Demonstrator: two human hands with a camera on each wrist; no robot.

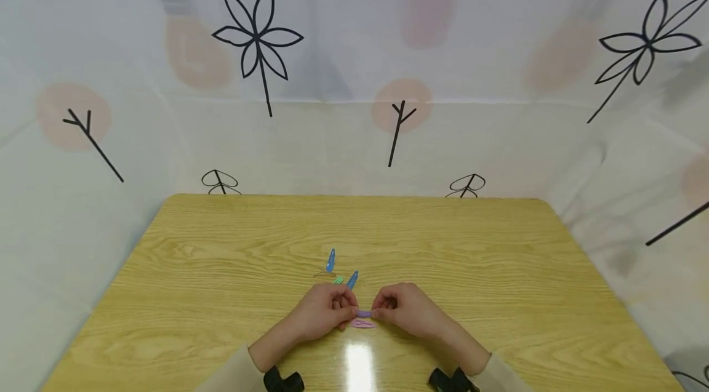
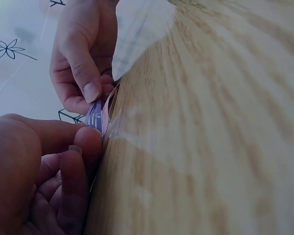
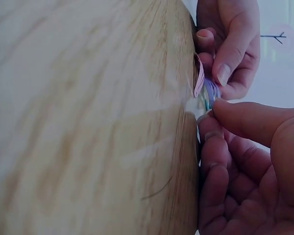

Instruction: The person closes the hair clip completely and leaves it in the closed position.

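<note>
Patterned cloth (image 1: 327,149) behind wooden bench (image 1: 471,244), left hand (image 1: 324,312) and right hand (image 1: 408,312) in pinching grip on opposite ends of a purple clip (image 1: 364,314), pink clip (image 1: 363,324) just beside it, two blue clips (image 1: 331,260) beyond.

From above, the head camera looks forward and down over the counter (image 1: 471,256). The left wrist camera, close and low, faces the right hand (image 2: 81,54) at upper left; the right one, equally near, faces the left hand (image 3: 237,46) at upper right. Both share the purple clip (image 1: 364,314).
</note>
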